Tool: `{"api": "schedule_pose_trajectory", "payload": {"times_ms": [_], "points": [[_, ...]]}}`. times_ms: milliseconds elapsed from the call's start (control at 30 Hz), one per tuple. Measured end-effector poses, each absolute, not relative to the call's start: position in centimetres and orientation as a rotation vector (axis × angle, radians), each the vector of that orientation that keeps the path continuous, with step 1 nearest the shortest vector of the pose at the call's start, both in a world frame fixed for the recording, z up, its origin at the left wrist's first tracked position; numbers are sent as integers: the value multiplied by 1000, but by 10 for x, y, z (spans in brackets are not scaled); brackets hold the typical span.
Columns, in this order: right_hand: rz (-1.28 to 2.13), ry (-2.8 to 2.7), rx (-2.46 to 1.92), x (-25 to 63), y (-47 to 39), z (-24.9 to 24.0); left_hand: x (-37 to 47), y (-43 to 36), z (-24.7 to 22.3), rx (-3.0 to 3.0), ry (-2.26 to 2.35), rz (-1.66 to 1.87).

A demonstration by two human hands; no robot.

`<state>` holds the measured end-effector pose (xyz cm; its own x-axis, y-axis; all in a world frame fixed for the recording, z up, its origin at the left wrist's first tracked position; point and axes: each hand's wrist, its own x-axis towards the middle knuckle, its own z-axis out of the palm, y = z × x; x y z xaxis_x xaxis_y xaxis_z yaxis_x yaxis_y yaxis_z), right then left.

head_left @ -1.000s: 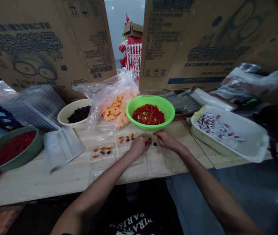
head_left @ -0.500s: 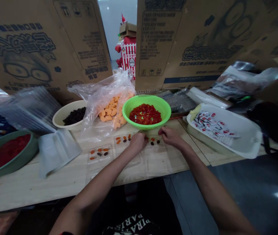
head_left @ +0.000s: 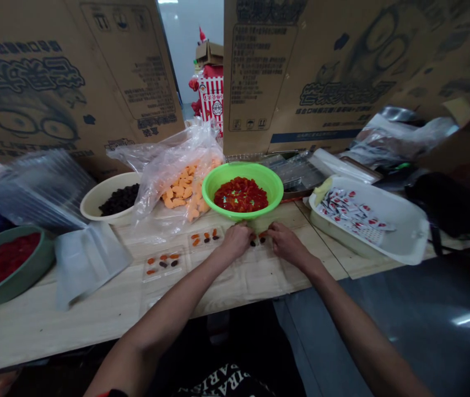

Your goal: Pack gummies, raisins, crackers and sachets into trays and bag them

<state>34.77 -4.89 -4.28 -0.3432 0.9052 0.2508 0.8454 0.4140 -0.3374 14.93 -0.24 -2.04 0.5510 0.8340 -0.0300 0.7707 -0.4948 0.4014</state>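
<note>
My left hand (head_left: 238,239) is closed, fingers pinched together, over the left part of a clear plastic tray (head_left: 257,255) below the green bowl. Whatever its fingers hold is hidden. My right hand (head_left: 287,242) is closed too, its fingertips pinched at the tray's right side, beside a small orange-red piece (head_left: 263,234); I cannot tell whether they grip it. Dark pieces lie between the hands. Left of them, two more clear trays, one upper (head_left: 205,238) and one lower (head_left: 163,263), hold orange and dark pieces. The bright green bowl (head_left: 278,193) contains red-orange pieces.
A cream bowl (head_left: 88,205) of dark pieces and a clear bag of orange pieces (head_left: 183,187) stand behind left. At far left is a grey-green bowl (head_left: 47,259) of red pieces. A white basket (head_left: 408,234) with small sachets sits right. Cardboard boxes (head_left: 301,66) wall the back.
My right hand has moved slightly down to the tray, its fingertips now by the orange-red piece. My left hand stays at the tray's left part. The whole view has shifted a little.
</note>
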Motion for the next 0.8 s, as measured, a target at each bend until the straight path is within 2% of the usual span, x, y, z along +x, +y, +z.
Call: {"api": "schedule_pose_trajectory", "payload": {"times_ms": [233, 467, 567, 800], "points": [[162, -1843, -1768, 357, -76, -43, 97, -10, -3, 2317, 1565, 429], [80, -2381, -1668, 288, -84, -43, 26, -92, -30, 2623, 1568, 183], [63, -2460, -1692, 271, -78, -51, 5, -113, -40, 2573, 1599, 213], [100, -2212, -1773, 293, -69, -49, 14, -70, -1, 2408, 1551, 370]]}}
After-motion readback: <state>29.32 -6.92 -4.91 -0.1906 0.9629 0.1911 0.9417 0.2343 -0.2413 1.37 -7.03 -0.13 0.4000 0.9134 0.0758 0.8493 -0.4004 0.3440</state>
